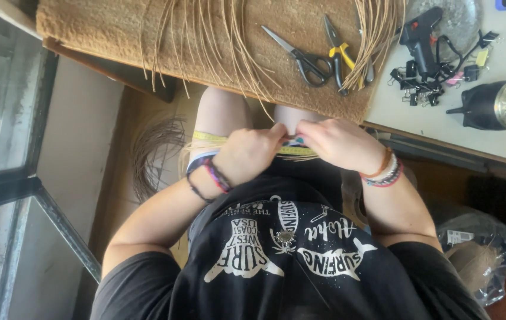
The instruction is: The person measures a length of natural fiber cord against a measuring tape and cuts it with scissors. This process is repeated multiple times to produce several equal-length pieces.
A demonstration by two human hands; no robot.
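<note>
So the person is sitting with both hands down in their lap, working a yellow measuring tape [208,137] that is running across the thighs. That tape is looking thin, floppy and very light, so I'd guess it is sliding and curling the moment you let go; pinching it flat between thumb and finger near the spot you care about seems the way to hold it, not grabbing it in a fist.

The left hand [247,153] is curling over the tape with its fingers bent down onto it, closed in what looks like a pinch. The right hand [339,142] is coming in from the other side, fingers closed too, and the fingertips of both hands are almost meeting at the middle. There's something small and teal right at that point, but I can't tell what it is. Both wrists are bending inward, forearms angling in from the sides, elbows out, bracelets on each.

Up on the surface [501,53] a brown mat [105,26] is carrying loose straw-coloured reeds [223,41], scissors [300,54] and yellow-handled pliers [339,50]. A black glue gun [421,38] is lying near a pile of binder clips [424,89].
</note>
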